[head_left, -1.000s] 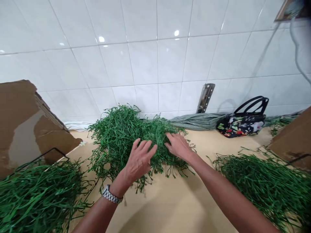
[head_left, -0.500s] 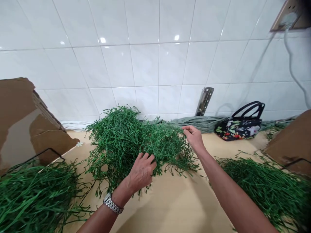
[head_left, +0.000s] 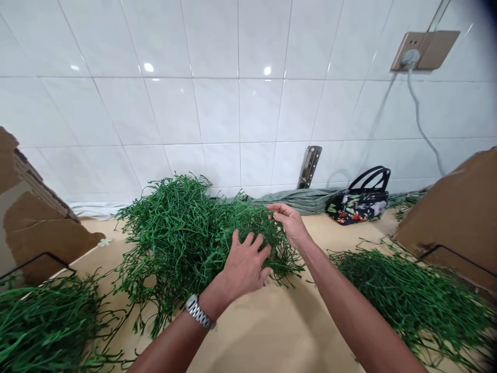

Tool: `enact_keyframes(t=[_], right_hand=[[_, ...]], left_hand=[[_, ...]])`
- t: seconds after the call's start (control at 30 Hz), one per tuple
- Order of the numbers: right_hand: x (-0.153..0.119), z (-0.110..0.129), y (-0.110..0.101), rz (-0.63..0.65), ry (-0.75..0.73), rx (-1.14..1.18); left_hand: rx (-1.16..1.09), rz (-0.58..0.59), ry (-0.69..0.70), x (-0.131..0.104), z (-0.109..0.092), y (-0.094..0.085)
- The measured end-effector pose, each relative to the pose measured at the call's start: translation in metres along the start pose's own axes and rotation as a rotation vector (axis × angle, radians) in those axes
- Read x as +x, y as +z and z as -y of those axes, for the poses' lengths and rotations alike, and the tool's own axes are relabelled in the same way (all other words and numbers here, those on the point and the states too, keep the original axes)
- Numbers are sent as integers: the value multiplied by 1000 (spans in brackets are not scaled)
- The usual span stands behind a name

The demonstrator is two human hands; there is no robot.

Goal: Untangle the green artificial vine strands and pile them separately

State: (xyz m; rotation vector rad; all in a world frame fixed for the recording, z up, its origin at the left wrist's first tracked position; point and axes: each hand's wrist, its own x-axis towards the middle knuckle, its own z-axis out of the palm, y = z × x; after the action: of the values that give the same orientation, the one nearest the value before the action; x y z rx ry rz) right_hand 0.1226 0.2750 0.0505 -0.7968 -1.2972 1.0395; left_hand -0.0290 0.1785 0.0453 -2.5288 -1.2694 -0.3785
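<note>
A tangled heap of thin green artificial-looking plant stems [head_left: 174,233] lies on the pale tabletop against the wall. My left hand [head_left: 246,264], with a silver watch on its wrist, is spread over the heap's right part, palm down, its fingertips at the stems. At the upper right edge of the heap, my right hand [head_left: 289,223] has thumb and forefinger pinched together on lighter green stems. Exactly how many strands it grips is hidden.
More green stems are piled at the left [head_left: 50,321] and right [head_left: 415,295]. Brown cardboard [head_left: 46,233] stands at the left, another brown cardboard piece [head_left: 454,217] at the right. A floral handbag [head_left: 359,204] sits by the tiled wall, below a socket [head_left: 425,50] with a plugged-in cord.
My view has turned slightly to the right. My left hand has moved rightward across the heap, closer to my right hand, and its fingers have spread. My right hand keeps its pinch.
</note>
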Motion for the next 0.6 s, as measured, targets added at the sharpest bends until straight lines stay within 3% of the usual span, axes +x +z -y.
enact_keyframes(t=[0.17,0.3,0.4,0.5,0.6], right_hand=[[3,41,-12,-54,-37,198],[-3,83,-26,-30,-158,393],[-18,103,-31,0,-256,407],[-46,101,-32,31,-286,288],[-89,79,-28,120,-352,-18]], left_hand=[[82,124,-139,28,36,41],[101,123,-235,51,73,54],[107,123,-298,68,88,59],[89,121,-292,76,86,60],[37,118,-263,76,73,51]])
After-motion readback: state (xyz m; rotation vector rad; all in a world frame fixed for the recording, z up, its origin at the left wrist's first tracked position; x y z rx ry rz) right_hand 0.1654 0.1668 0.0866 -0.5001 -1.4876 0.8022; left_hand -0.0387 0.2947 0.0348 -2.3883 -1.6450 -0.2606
